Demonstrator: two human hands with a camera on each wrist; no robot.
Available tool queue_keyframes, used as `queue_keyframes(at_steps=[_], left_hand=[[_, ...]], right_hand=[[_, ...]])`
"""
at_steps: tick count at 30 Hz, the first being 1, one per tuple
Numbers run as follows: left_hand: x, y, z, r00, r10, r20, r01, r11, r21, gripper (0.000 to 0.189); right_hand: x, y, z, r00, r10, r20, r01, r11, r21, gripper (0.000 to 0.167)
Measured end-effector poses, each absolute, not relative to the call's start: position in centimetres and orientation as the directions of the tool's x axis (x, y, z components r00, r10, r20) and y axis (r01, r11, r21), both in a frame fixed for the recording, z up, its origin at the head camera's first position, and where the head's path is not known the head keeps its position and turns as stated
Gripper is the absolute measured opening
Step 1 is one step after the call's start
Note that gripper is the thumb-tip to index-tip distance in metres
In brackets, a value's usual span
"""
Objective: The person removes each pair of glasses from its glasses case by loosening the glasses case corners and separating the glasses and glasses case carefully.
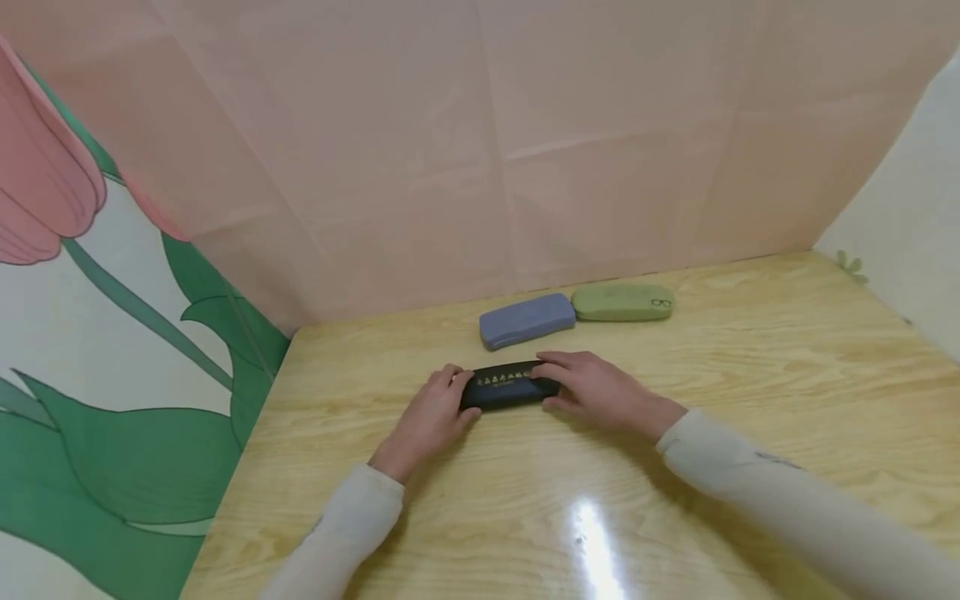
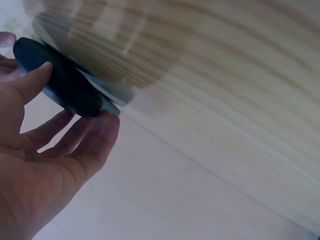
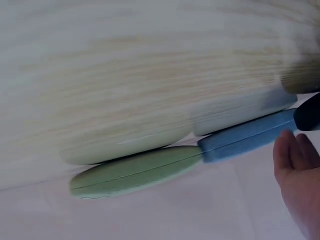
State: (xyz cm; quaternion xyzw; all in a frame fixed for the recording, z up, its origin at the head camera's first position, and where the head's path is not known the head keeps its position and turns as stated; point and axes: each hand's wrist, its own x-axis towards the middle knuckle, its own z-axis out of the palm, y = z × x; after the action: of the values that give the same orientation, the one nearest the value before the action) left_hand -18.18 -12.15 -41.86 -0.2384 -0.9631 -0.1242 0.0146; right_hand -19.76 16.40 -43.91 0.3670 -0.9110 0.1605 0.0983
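A black glasses case point(image 1: 501, 396) with gold lettering on its top lies lengthwise between the two hands at the middle of the table. My left hand point(image 1: 429, 417) grips its left end, thumb on the near side and fingers at the far side. At the other end, my right hand point(image 1: 600, 393) holds the case between thumb and fingers. The left wrist view shows the left thumb pressed to the dark case point(image 2: 70, 90). Only a tip of the case point(image 3: 309, 114) appears in the right wrist view. Whether it touches the tabletop, I cannot tell.
Behind the hands, a blue glasses case point(image 1: 528, 321) and a green glasses case point(image 1: 624, 302) with a small spectacles print lie end to end. The glossy wood-grain table point(image 1: 480, 517) meets a pink cloth backdrop point(image 1: 420, 167). A tulip-patterned covering point(image 1: 142, 417) borders the left side.
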Motion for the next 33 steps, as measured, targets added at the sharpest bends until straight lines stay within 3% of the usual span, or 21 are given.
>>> queue_keyframes(at_steps=[13, 22, 26, 33], left_hand=[[-18.5, -9.9, -41.5, -0.872, 0.484, 0.075, 0.488, 0.845, 0.217, 0.058], [-19.0, -9.1, -41.5, -0.899, 0.438, -0.010, 0.415, 0.858, 0.301, 0.070], [-19.3, -8.9, -41.3, -0.905, 0.421, -0.060, 0.371, 0.851, 0.372, 0.076], [-19.6, -8.6, -41.3, -0.889, 0.451, -0.079, 0.390, 0.836, 0.386, 0.075]], right_hand=[[-19.1, 18.6, -43.3, -0.661, -0.678, 0.322, -0.742, 0.655, -0.146, 0.053], [-19.2, 18.1, -43.1, -0.732, -0.636, 0.243, -0.679, 0.708, -0.192, 0.064], [-19.3, 18.1, -43.3, -0.734, -0.634, 0.242, -0.677, 0.711, -0.190, 0.064], [-19.3, 17.9, -43.4, -0.748, -0.624, 0.225, -0.663, 0.718, -0.214, 0.064]])
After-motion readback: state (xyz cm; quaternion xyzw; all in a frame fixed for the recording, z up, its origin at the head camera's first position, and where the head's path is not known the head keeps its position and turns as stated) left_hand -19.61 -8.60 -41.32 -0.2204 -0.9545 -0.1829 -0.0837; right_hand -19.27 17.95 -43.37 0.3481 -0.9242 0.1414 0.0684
